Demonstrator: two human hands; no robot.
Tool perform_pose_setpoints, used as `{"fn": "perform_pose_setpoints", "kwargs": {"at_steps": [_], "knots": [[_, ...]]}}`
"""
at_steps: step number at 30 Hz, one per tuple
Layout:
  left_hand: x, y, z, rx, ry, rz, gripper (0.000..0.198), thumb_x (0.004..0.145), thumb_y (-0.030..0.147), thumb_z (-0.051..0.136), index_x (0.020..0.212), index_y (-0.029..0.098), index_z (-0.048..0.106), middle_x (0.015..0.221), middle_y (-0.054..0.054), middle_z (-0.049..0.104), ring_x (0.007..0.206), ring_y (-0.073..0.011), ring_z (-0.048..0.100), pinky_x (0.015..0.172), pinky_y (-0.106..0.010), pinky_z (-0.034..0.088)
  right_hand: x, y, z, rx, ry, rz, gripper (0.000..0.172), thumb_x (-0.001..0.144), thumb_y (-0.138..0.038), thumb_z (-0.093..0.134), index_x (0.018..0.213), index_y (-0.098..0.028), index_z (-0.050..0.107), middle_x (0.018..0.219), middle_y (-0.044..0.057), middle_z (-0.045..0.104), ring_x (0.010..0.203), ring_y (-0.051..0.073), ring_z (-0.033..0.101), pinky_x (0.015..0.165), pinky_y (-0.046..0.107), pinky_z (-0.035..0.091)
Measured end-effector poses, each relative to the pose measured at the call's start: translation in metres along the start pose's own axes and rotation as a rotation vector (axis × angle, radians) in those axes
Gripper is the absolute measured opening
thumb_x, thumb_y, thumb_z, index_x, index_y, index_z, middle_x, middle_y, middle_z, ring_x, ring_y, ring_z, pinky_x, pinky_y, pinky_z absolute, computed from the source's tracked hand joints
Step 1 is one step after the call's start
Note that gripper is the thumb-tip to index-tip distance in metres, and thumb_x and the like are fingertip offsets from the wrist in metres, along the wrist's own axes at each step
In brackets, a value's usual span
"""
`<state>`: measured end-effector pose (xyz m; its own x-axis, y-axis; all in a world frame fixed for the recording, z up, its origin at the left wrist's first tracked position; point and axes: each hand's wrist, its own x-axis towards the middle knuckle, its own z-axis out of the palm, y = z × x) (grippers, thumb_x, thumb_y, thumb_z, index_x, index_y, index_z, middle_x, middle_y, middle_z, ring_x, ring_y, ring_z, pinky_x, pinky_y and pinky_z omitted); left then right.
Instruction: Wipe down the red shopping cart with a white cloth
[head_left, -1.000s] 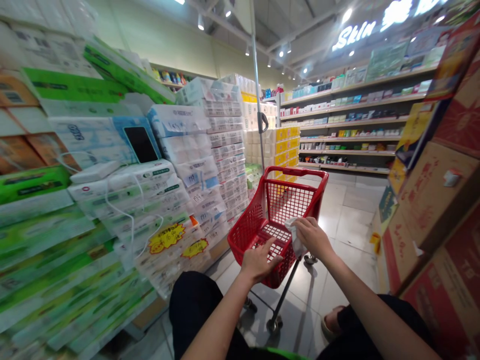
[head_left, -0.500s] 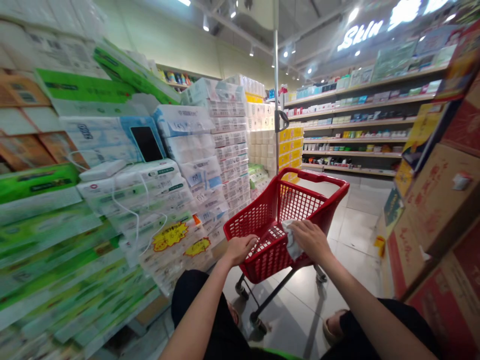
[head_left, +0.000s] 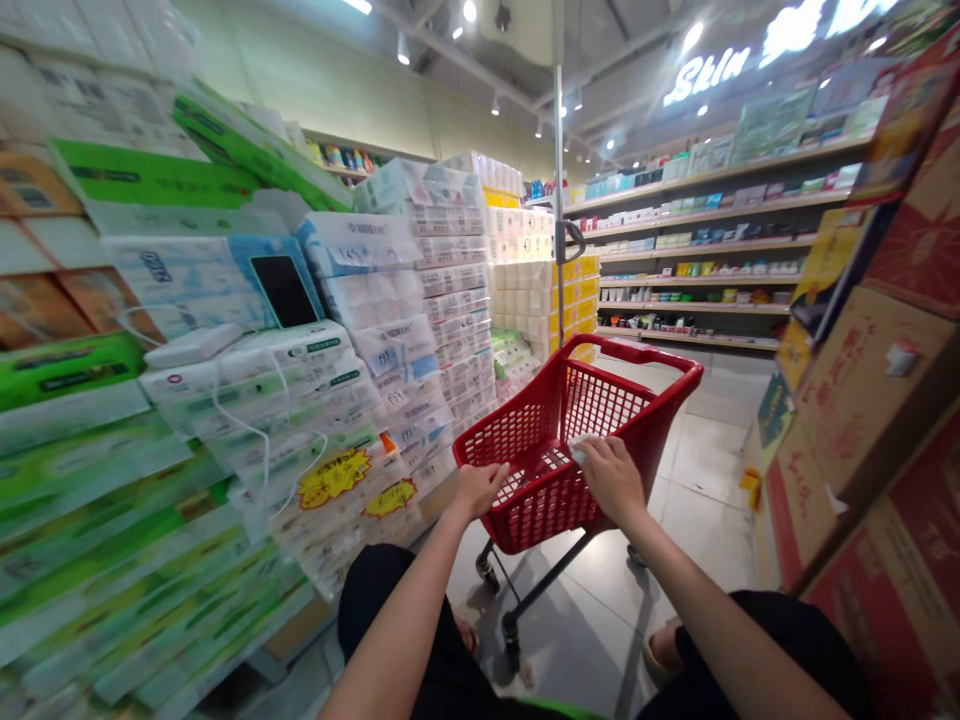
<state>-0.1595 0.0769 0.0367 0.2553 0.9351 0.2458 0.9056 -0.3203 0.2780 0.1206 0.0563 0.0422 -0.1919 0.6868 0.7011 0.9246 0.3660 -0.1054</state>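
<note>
In front of me stands a red plastic shopping cart with a perforated basket on a dark wheeled frame. My left hand grips the near left corner of the basket rim, its fingers bent over the edge. At the right side of the rim, my right hand is closed on a crumpled white cloth, perhaps a wipe. Most of that cloth is hidden behind the fingers, and only a small part shows at the fingertips.
Stacked tissue packs line the left side; a dark-screened phone leans there beside a white cable. Cardboard boxes rise on the right. A metal pole stands behind the cart, before stocked shelves.
My right hand has moved the white cloth from hanging over the basket's outer side up to the rim, where less of it shows. The left hand stays at its corner.
</note>
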Motion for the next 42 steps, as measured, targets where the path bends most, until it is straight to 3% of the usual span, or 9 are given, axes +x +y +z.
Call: {"fn": "perform_pose_setpoints", "kwargs": {"at_steps": [5, 9, 12, 15, 19, 26, 32, 36, 42], "knots": [[-0.001, -0.002, -0.003, -0.026, -0.014, -0.014, 0.064, 0.100, 0.056, 0.019, 0.090, 0.025, 0.074, 0.084, -0.001, 0.074, 0.083, -0.0186, 0.066, 0.081, -0.027, 0.040, -0.013, -0.024, 0.005, 0.051, -0.062, -0.149, 0.042, 0.093, -0.019, 0.044, 0.132, -0.030, 0.054, 0.125, 0.003, 0.061, 0.109, 0.023, 0.049, 0.094, 0.038, 0.044], [-0.002, -0.003, -0.005, -0.055, -0.043, -0.015, 0.063, 0.099, 0.058, 0.020, 0.092, 0.027, 0.074, 0.084, 0.000, 0.075, 0.087, -0.0182, 0.066, 0.084, -0.026, 0.041, -0.004, 0.029, -0.008, -0.065, -0.129, -0.206, 0.048, 0.092, -0.021, 0.045, 0.138, -0.034, 0.048, 0.134, 0.001, 0.057, 0.111, 0.024, 0.051, 0.085, 0.039, 0.044], [-0.001, -0.001, -0.005, -0.061, -0.050, -0.013, 0.063, 0.099, 0.057, 0.020, 0.092, 0.027, 0.074, 0.083, 0.001, 0.075, 0.087, -0.0177, 0.066, 0.085, -0.026, 0.040, 0.009, 0.076, -0.020, -0.149, -0.080, -0.080, 0.049, 0.093, -0.021, 0.042, 0.140, -0.034, 0.047, 0.139, 0.000, 0.054, 0.115, 0.027, 0.048, 0.085, 0.041, 0.043], [0.000, 0.004, -0.002, -0.058, -0.036, -0.025, 0.064, 0.100, 0.055, 0.018, 0.091, 0.026, 0.074, 0.083, 0.000, 0.075, 0.086, -0.0177, 0.066, 0.086, -0.027, 0.039, 0.017, 0.094, -0.023, -0.128, -0.032, 0.021, 0.047, 0.091, -0.018, 0.040, 0.134, -0.033, 0.053, 0.137, 0.000, 0.056, 0.113, 0.027, 0.048, 0.088, 0.041, 0.043], [-0.001, 0.011, 0.002, -0.045, -0.002, -0.058, 0.064, 0.100, 0.054, 0.018, 0.089, 0.026, 0.074, 0.081, -0.001, 0.074, 0.086, -0.0185, 0.066, 0.085, -0.028, 0.039, 0.008, 0.053, -0.007, -0.004, 0.024, 0.090, 0.043, 0.088, -0.017, 0.041, 0.124, -0.028, 0.060, 0.128, 0.002, 0.060, 0.109, 0.025, 0.049, 0.092, 0.042, 0.043], [0.000, 0.015, 0.009, -0.005, 0.047, -0.088, 0.064, 0.100, 0.056, 0.017, 0.086, 0.024, 0.071, 0.085, -0.003, 0.074, 0.085, -0.0203, 0.066, 0.085, -0.031, 0.038, -0.020, -0.060, 0.006, 0.198, -0.042, -0.064, 0.039, 0.088, -0.020, 0.049, 0.125, -0.027, 0.057, 0.122, 0.006, 0.060, 0.111, 0.024, 0.050, 0.098, 0.041, 0.043], [-0.001, 0.024, 0.015, 0.015, 0.097, -0.076, 0.063, 0.100, 0.056, 0.016, 0.091, 0.023, 0.069, 0.084, -0.004, 0.073, 0.087, -0.0212, 0.067, 0.085, -0.032, 0.038, -0.035, -0.092, -0.005, 0.248, -0.123, -0.203, 0.042, 0.093, -0.027, 0.046, 0.135, -0.028, 0.050, 0.130, 0.006, 0.058, 0.113, 0.024, 0.052, 0.098, 0.041, 0.045], [-0.002, 0.035, 0.019, 0.008, 0.105, -0.059, 0.064, 0.101, 0.055, 0.014, 0.094, 0.022, 0.069, 0.084, -0.005, 0.073, 0.086, -0.0219, 0.067, 0.085, -0.034, 0.038, -0.034, -0.065, -0.006, 0.172, -0.159, -0.259, 0.045, 0.095, -0.028, 0.046, 0.140, -0.033, 0.047, 0.134, 0.004, 0.058, 0.112, 0.022, 0.054, 0.092, 0.038, 0.048], [-0.005, 0.038, 0.015, -0.060, 0.049, 0.078, 0.057, 0.099, 0.059, 0.022, 0.110, 0.025, 0.067, 0.092, -0.003, 0.074, 0.088, -0.0205, 0.066, 0.090, -0.035, 0.036, -0.005, 0.020, -0.001, 0.026, -0.134, -0.096, 0.046, 0.094, -0.023, 0.043, 0.138, -0.034, 0.048, 0.135, 0.000, 0.058, 0.109, 0.021, 0.054, 0.084, 0.036, 0.049]]}}
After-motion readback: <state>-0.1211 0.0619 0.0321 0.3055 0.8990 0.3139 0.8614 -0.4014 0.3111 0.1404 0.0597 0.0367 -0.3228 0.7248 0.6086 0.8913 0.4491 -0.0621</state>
